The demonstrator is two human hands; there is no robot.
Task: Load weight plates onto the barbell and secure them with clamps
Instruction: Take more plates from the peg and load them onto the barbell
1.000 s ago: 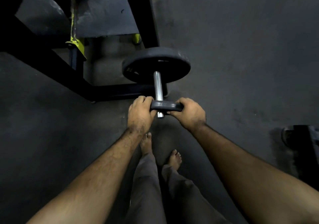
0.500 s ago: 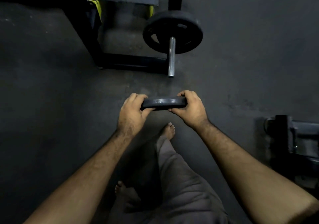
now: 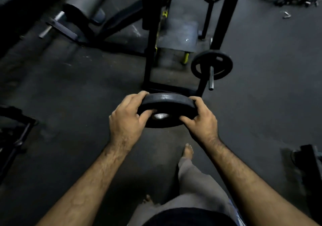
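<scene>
Dark rubber floor (image 3: pixel 261 121) takes up most of the view, with a black steel rack (image 3: pixel 151 42) standing up ahead and a padded bench (image 3: pixel 90 1) off to the upper left. The barbell (image 3: pixel 211 79) sits on the rack, its bare steel end poking toward the camera, and one black plate (image 3: pixel 200 65) is already on that sleeve. Closer in, a second weight plate (image 3: pixel 167 103) is held in the air between both hands, tilted so the face with the shiny center hole shows. It's well apart from the bar end, lower and to the left of it. Left hand (image 3: pixel 127 119) clamps the left rim, fingers (image 3: pixel 137 96) curled over the top edge and thumb pressed on the face. Right hand (image 3: pixel 202 119) does the same on the right rim. One bare foot (image 3: pixel 188 151) shows below.
</scene>
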